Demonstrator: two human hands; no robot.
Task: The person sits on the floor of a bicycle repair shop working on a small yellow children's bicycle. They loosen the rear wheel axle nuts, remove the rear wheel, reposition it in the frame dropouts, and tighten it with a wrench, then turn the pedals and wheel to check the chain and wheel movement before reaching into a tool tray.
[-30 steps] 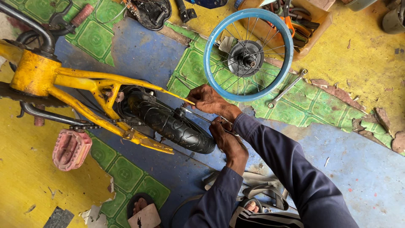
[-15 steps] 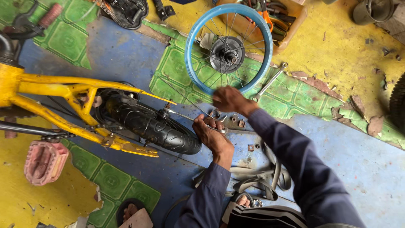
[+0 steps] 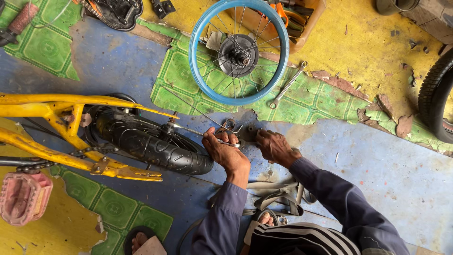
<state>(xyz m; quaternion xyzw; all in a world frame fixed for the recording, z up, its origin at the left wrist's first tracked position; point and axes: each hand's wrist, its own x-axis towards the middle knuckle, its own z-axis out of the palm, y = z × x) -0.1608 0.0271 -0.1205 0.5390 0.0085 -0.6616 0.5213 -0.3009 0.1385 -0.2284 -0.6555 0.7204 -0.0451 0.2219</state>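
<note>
Steel is what I am working with: a thin wrench (image 3: 207, 133) is lying in my left hand (image 3: 225, 152), its fingers clenched round the handle, its far end reaching toward nine o'clock onto the axle nut (image 3: 169, 126) of the black-tyred wheel (image 3: 151, 144). That wheel is sitting in the rear fork of the yellow bicycle frame (image 3: 66, 106), lying on its side on the floor. My right hand (image 3: 273, 145), at three o'clock from the left, is pressing down on a small dark metal part (image 3: 247, 133) on the blue floor; whether it is gripping or only resting I cannot tell, since the fingers are curling out of view.

I am judging that the wrench needs to be seating squarely on the nut before I am pulling, with the frame kept steady so the wheel is not rolling.

At twelve o'clock a bare blue rim (image 3: 238, 51) with spokes is lying flat on green patterned matting (image 3: 188, 85), and a second spanner (image 3: 288, 85) is lying just beside it at four o'clock. A pink pedal (image 3: 23, 198) is sitting at eight o'clock, well apart.
</note>
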